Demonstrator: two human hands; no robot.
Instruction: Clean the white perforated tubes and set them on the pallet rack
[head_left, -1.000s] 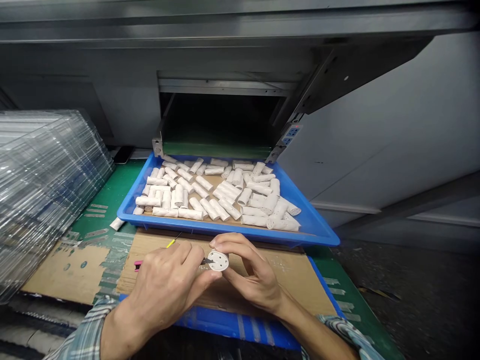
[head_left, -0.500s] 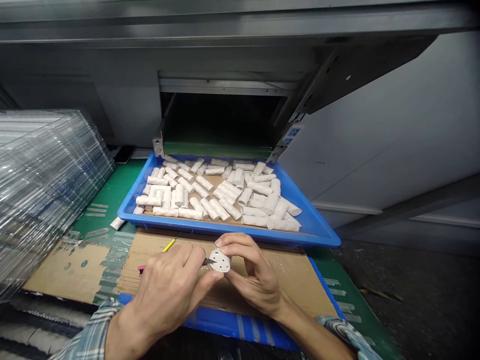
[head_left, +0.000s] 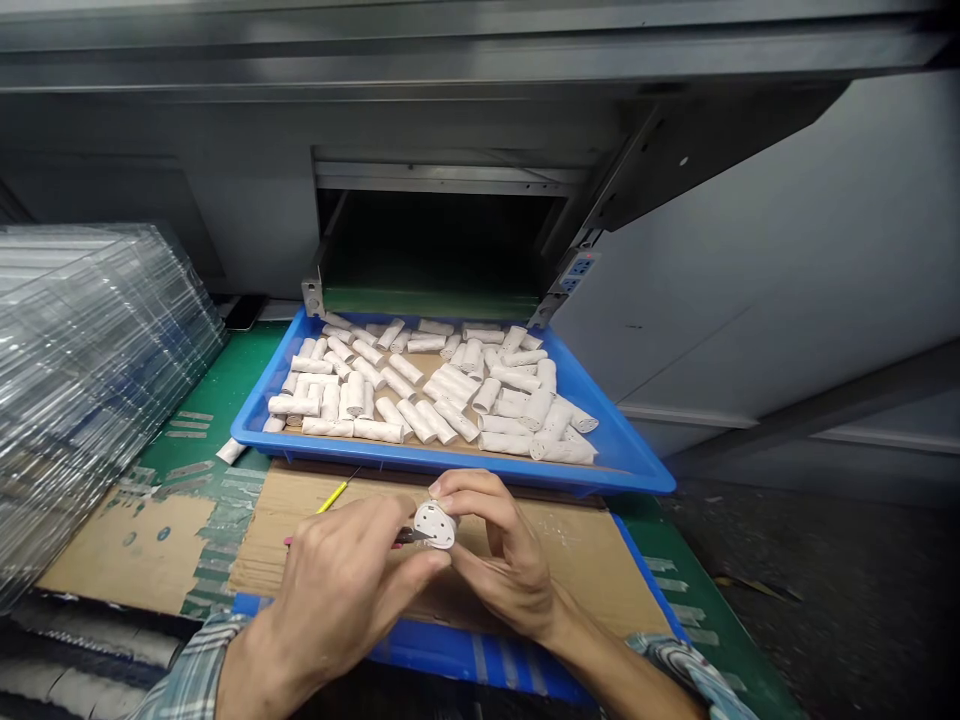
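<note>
Pinching a white perforated disc (head_left: pixel 434 525) in my right hand (head_left: pixel 506 570), my left hand (head_left: pixel 337 590) gripping a pink-handled tool (head_left: pixel 289 541) at it, many white rolls (head_left: pixel 454 420) lie in the blue tray (head_left: pixel 450 458) beyond.

Below the blue tray (head_left: pixel 450 462), the left hand (head_left: pixel 337 590) hides the middle of the thin tool (head_left: pixel 411 536); the right hand's fingers (head_left: pixel 480 500) hide the body of the white cylinder (head_left: pixel 435 525)

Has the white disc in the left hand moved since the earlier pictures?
Yes, slightly: the white disc, held by the left hand, sits a little lower, nearer the person, against the blue tray's front rim, and has turned.
</note>
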